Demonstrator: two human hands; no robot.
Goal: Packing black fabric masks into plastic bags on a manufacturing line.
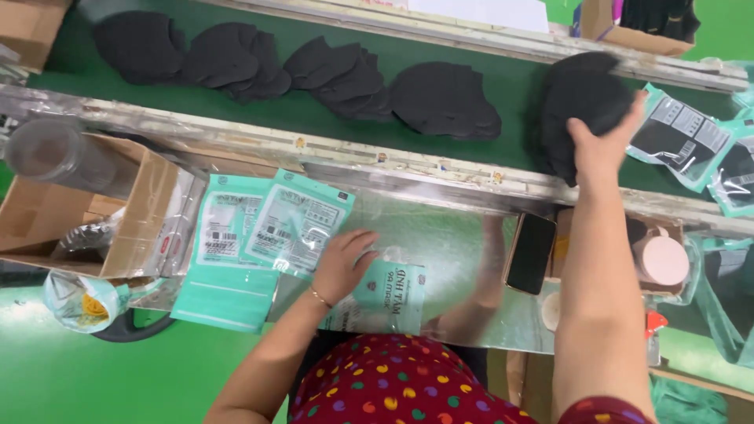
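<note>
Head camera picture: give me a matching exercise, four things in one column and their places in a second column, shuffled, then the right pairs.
Things:
1. Right hand
2. Left hand
3. Black phone
4. Cardboard box

Places:
A. At the left edge of the steel table
B. On a teal pouch on the table
C. On a pile of black masks on the green belt
D. At the table's right end, beside the right forearm

Pairs: 1-C, 2-B, 3-D, 4-A
</note>
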